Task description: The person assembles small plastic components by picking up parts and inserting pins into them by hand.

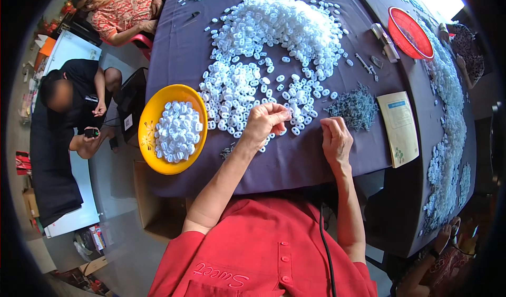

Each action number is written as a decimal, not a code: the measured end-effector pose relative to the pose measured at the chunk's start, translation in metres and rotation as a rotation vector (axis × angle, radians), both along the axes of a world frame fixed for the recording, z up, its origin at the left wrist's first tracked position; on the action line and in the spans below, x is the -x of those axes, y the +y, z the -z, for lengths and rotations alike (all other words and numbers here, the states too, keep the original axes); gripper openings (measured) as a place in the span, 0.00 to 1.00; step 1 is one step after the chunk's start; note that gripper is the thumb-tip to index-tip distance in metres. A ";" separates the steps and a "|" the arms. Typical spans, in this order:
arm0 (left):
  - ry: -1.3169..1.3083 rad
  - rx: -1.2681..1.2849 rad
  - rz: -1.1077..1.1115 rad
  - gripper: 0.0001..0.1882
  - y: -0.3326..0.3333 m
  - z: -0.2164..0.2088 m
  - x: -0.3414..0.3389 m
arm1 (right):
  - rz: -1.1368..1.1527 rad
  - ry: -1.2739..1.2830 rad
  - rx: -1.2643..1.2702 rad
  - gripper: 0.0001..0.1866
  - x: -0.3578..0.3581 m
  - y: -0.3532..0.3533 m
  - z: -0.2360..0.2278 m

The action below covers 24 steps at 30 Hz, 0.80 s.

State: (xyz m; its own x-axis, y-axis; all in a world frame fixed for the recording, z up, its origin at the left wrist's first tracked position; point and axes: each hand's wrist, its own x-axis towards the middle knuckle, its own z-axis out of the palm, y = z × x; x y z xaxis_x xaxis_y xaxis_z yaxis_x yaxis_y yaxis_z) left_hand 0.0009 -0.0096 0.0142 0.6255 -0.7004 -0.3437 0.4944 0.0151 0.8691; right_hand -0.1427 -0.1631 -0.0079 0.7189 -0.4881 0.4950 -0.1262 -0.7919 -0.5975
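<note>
My left hand [267, 124] is closed in a pinch over the near edge of a heap of small white oval plastic pieces with two holes [232, 94]. Whatever sits between its fingertips is too small to make out. To its right, my right hand [336, 141] hovers low over the purple cloth with its fingers curled together; their contents are hidden. Just beyond that hand lies a pile of tiny grey-blue parts [354, 107]. On the left stands a yellow bowl [148, 152] partly filled with similar white pieces [177, 132].
A large white heap [284, 25] spreads across the far table. At right are a cream booklet [399, 131], a red basket [408, 33] and a long row of pale pieces [445, 133] on another table. A seated person [124, 7] and another in black [68, 91] are at left.
</note>
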 end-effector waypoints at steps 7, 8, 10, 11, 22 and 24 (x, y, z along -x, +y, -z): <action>0.055 -0.008 -0.005 0.05 0.018 -0.006 0.023 | -0.239 -0.084 -0.548 0.05 -0.006 0.039 -0.026; 0.008 -0.017 -0.015 0.05 0.019 -0.006 0.025 | -0.263 -0.080 -0.565 0.05 -0.008 0.045 -0.030; -0.069 -0.045 -0.032 0.04 0.021 -0.009 0.029 | -0.289 -0.075 -0.581 0.05 -0.012 0.055 -0.037; -0.067 -0.044 -0.035 0.04 0.022 -0.011 0.032 | -0.303 -0.098 -0.625 0.05 -0.014 0.060 -0.039; -0.403 -0.085 -0.044 0.05 0.032 -0.020 0.063 | -0.295 -0.086 -1.375 0.04 -0.003 0.062 -0.029; -0.689 -0.011 -0.038 0.05 0.034 -0.021 0.063 | -0.300 -0.050 -1.458 0.05 0.001 0.057 -0.033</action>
